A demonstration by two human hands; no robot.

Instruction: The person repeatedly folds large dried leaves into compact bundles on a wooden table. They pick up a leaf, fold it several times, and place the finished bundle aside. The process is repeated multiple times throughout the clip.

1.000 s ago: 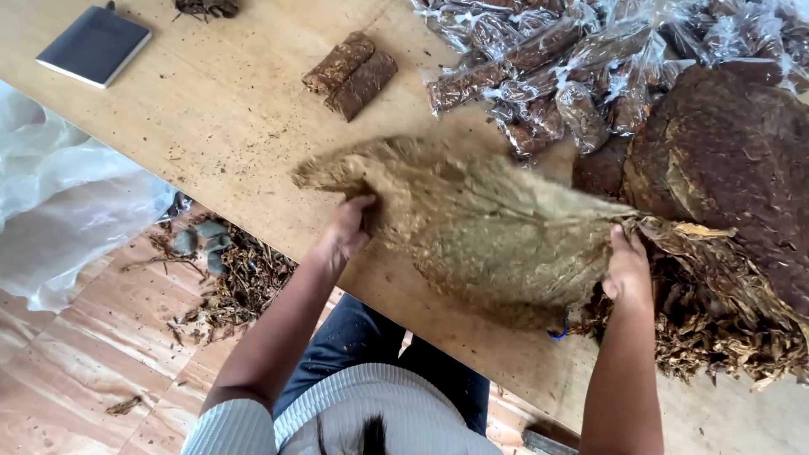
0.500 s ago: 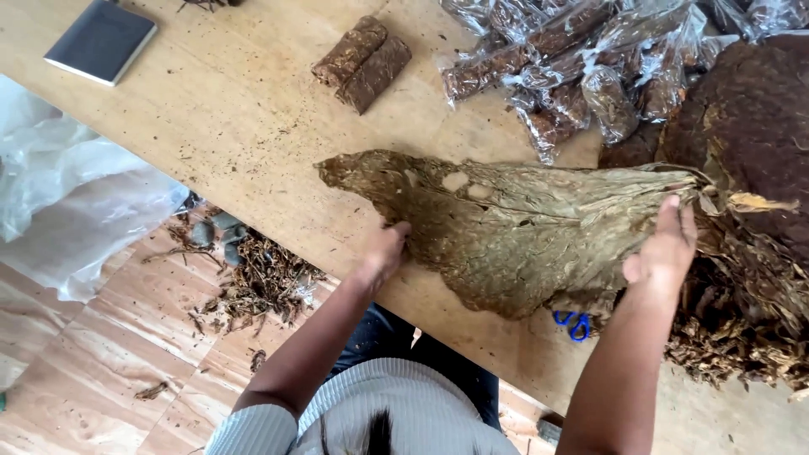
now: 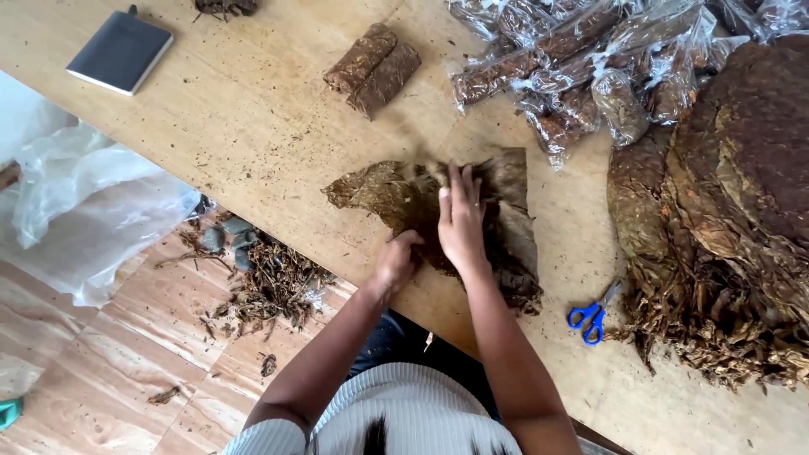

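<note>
A large dried brown leaf (image 3: pixel 379 192) lies folded on the wooden table (image 3: pixel 253 126) in front of me. My right hand (image 3: pixel 462 217) presses flat on its middle, fingers spread and pointing away. My left hand (image 3: pixel 396 259) grips the leaf's near edge with curled fingers. The leaf's right part (image 3: pixel 514 244) is darker and bunched under my right forearm.
A big pile of dried leaves (image 3: pixel 733 211) fills the right side. Blue-handled scissors (image 3: pixel 590 313) lie near it. Clear bags of brown rolls (image 3: pixel 573 67) sit at the back, two pressed brown blocks (image 3: pixel 373 67) behind the leaf, a dark notebook (image 3: pixel 120 52) far left. Leaf scraps (image 3: pixel 270 286) and plastic sheeting (image 3: pixel 84 211) lie on the floor.
The leaf was held spread wide between both hands; now it is folded smaller on the table, with both hands brought together on it.
</note>
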